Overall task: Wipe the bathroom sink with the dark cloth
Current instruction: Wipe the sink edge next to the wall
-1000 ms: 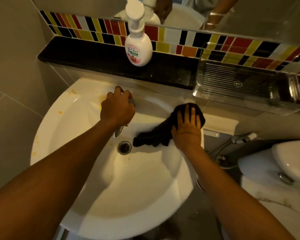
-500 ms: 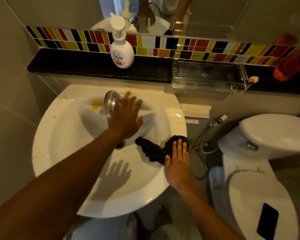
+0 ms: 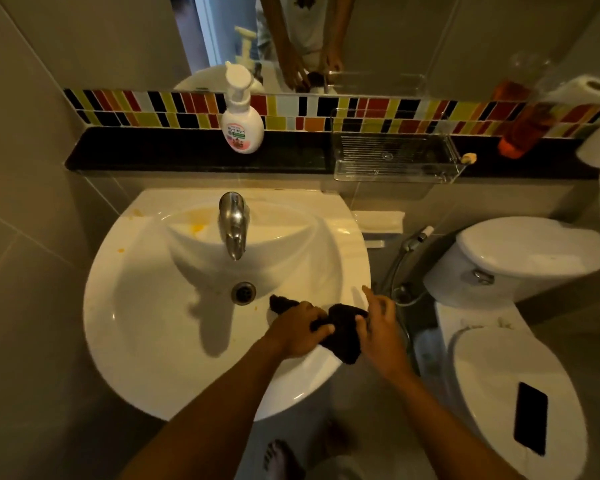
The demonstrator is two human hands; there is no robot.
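The white bathroom sink (image 3: 146, 306) fills the middle of the head view, with orange-yellow stains near its back left and a metal faucet (image 3: 232, 223) over the drain (image 3: 244, 292). The dark cloth (image 3: 343, 336) lies bunched over the sink's front right rim. My left hand (image 3: 297, 332) grips the cloth's left part, fingers curled over it. My right hand (image 3: 378, 323) pinches the cloth's right side, index finger stretched out along the rim.
A soap pump bottle (image 3: 241, 128) and a clear plastic tray (image 3: 395, 157) stand on the black ledge behind the sink. To the right is a toilet (image 3: 510, 368) with a black phone (image 3: 530, 417) on its lid, a spray hose (image 3: 409, 265), and an orange bottle (image 3: 520, 129).
My left hand left the faucet and came down onto the cloth. The cloth slid to the sink's front right rim, and my right hand went from pressing flat to pinching it.
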